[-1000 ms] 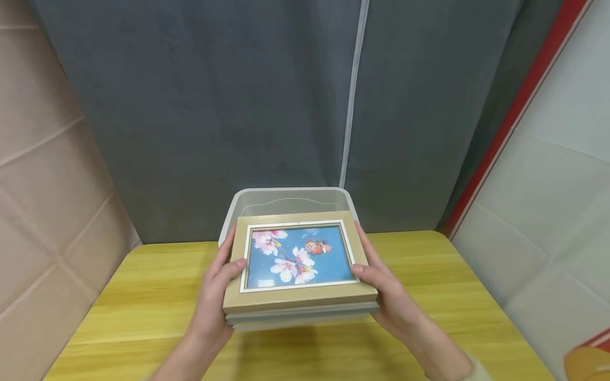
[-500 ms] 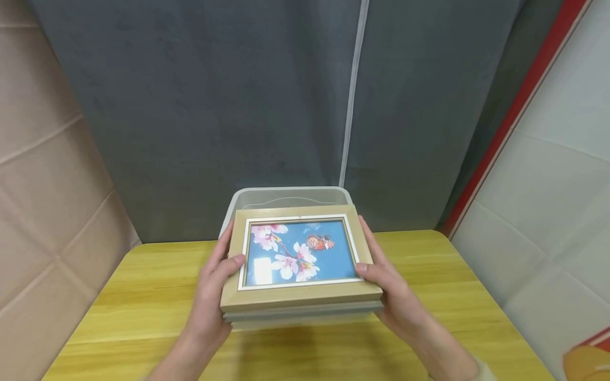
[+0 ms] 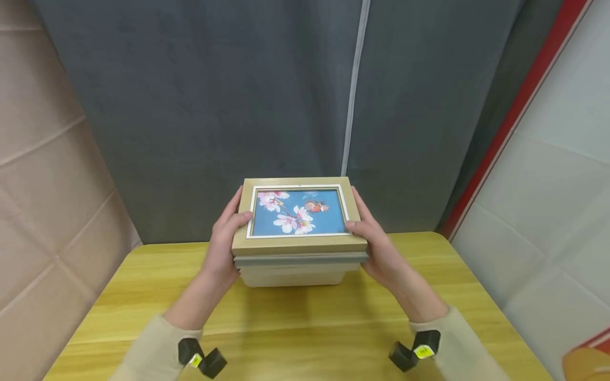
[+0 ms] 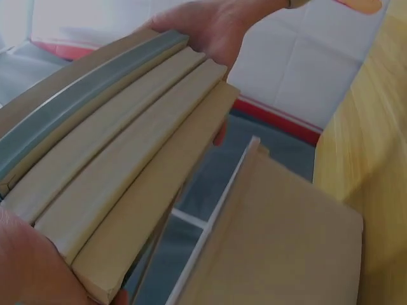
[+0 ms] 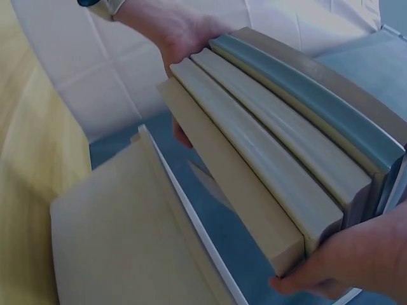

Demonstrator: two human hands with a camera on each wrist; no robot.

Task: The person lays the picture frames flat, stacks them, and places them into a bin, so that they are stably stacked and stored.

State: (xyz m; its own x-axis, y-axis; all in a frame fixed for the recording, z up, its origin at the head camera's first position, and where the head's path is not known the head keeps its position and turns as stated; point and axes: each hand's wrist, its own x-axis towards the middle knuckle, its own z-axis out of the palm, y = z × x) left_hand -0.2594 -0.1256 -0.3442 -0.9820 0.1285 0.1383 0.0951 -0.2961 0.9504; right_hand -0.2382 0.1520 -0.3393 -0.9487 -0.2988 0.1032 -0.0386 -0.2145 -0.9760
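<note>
Between both hands is a stack of several picture frames, lying flat. On top sits a gold picture frame (image 3: 300, 244) whose print shows pink blossoms and a butterfly on blue. My left hand (image 3: 224, 241) grips the stack's left side, thumb over the top frame; my right hand (image 3: 378, 248) grips the right side likewise. Seen edge-on in the left wrist view, a blue-grey frame (image 4: 89, 95) and paler frames (image 4: 121, 165) lie beneath the top one. The stack is over a light plastic bin (image 3: 292, 278), with a gap to its rim showing in the right wrist view.
The bin stands on a yellow wood-grain table (image 3: 157, 280). Behind the table hangs a dark grey curtain (image 3: 214, 106). Pale panels flank both sides, and an orange-yellow object (image 3: 586, 364) shows at the lower right edge.
Both hands have carried the frame stack forward, away from the body, until it covers the bin's opening in the head view. The sleeves and wrist cameras have come into sight.
</note>
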